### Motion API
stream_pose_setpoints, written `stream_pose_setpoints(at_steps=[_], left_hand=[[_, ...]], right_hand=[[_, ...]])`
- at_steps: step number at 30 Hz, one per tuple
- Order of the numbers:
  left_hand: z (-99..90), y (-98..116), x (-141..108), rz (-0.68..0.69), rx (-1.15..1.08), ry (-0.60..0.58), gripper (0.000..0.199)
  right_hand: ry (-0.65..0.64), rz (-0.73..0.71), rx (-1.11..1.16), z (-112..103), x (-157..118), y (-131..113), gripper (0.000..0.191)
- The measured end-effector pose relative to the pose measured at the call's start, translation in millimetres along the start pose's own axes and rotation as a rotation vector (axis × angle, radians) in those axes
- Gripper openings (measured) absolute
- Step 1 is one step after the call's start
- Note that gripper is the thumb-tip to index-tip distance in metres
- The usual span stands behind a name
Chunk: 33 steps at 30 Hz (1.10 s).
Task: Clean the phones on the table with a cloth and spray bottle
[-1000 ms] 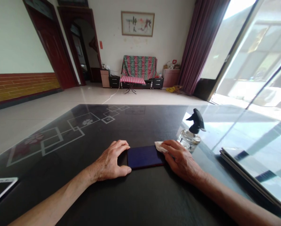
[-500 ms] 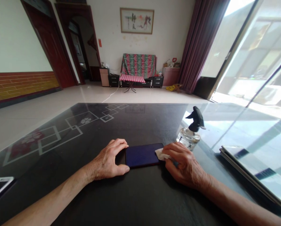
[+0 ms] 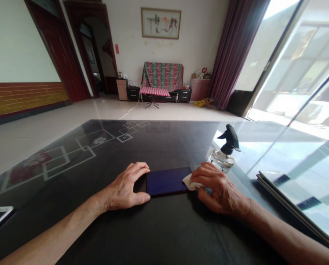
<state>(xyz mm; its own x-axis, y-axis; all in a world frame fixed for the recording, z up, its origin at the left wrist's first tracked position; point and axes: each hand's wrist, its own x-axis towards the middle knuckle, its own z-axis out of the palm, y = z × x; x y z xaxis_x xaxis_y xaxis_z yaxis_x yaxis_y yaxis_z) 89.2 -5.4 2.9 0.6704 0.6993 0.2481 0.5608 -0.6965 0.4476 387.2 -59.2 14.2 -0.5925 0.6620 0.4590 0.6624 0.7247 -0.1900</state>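
On the glossy black tabletop (image 3: 153, 232), the left hand (image 3: 127, 187) is gripping the left end of a flat, rectangular, dark-blue phone (image 3: 167, 181), thumb and fingers standing wide apart at its corners. At the phone's right end, the right hand (image 3: 218, 189) is pinching a crumpled white tissue (image 3: 190, 182) in bent fingers, while a clear, black-topped spray bottle (image 3: 222, 158) is standing just behind.

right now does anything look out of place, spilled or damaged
Yes, one thing: yellowish blotches on the wall below the framed picture look like stains against the pale surface. Otherwise nothing stands out: the blue phone-like slab shows no obvious damage, and the spray bottle stands upright.
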Motion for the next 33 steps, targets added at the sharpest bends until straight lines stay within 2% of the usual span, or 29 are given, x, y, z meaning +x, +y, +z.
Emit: stream_pose_setpoints(at_steps=[4, 8, 14, 23, 30, 33], left_hand=[[-1.1, 1.1, -0.2, 0.005, -0.027, 0.0, 0.054], [-1.8, 1.8, -0.1, 0.007, -0.028, -0.003, 0.054], [-0.4, 1.5, 0.0, 0.011, -0.024, 0.003, 0.056], [-1.8, 2.9, 0.5, 0.023, -0.046, 0.007, 0.056], [-0.1, 0.5, 0.6, 0.031, -0.043, 0.03, 0.057], [2.0, -1.7, 1.2, 0.032, -0.036, 0.039, 0.056]], right_hand=[[0.011, -0.018, -0.005, -5.7, -5.2, 6.5, 0.027], [-0.056, -0.056, 0.057, 1.5, 6.9, -15.0, 0.026], [-0.169, -0.105, 0.138, 16.7, 24.8, -40.4, 0.035], [-0.207, -0.122, 0.117, 5.5, 26.7, -41.2, 0.034], [-0.209, -0.146, 0.093, 19.4, 47.9, -52.8, 0.032], [-0.199, -0.133, 0.091, 21.3, 48.3, -48.5, 0.031]])
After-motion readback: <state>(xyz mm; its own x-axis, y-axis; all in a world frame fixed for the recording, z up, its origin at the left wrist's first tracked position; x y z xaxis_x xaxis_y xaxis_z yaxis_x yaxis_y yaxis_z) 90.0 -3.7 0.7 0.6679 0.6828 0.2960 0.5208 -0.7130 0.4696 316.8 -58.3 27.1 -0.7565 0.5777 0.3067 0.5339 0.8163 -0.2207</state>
